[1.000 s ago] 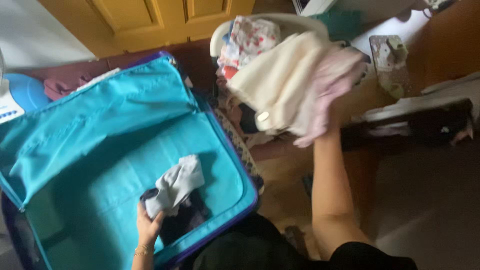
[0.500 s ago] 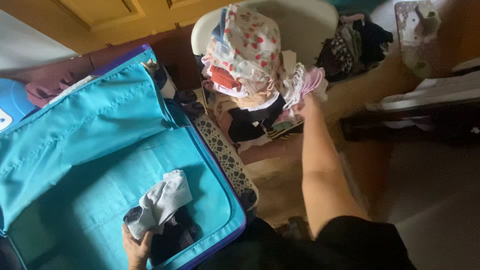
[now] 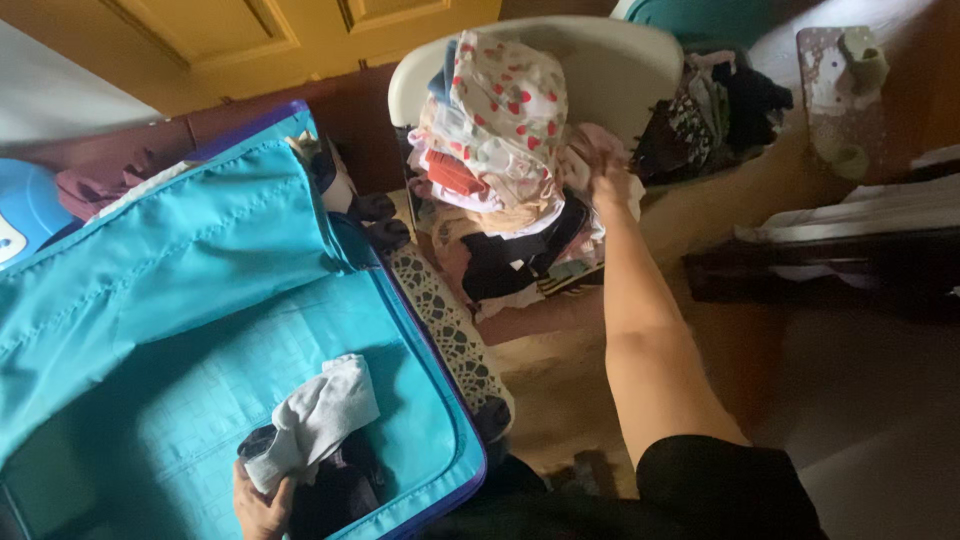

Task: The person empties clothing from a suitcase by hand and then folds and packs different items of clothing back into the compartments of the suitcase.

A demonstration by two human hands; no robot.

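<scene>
An open suitcase (image 3: 200,330) with turquoise lining lies at the left. Inside it, my left hand (image 3: 258,508) grips a folded grey-white garment (image 3: 315,418) that rests on dark clothes (image 3: 335,490). My right hand (image 3: 607,182) reaches out to a pile of folded clothes (image 3: 500,130) stacked on a white chair (image 3: 620,70). Its fingers are closed on pink and white fabric (image 3: 590,145) at the pile's right side. The top piece of the pile is white with red spots.
A yellow wooden door (image 3: 260,40) stands behind the suitcase. Dark patterned clothes (image 3: 715,100) lie right of the chair. A lace-patterned cloth (image 3: 450,320) runs along the suitcase's right edge. A dark low piece of furniture (image 3: 830,260) sits at the right.
One second ago my right hand held a cream and pink bundle in the air; now that bundle is out of sight and the hand is down at the pile. The left hand has kept its grip.
</scene>
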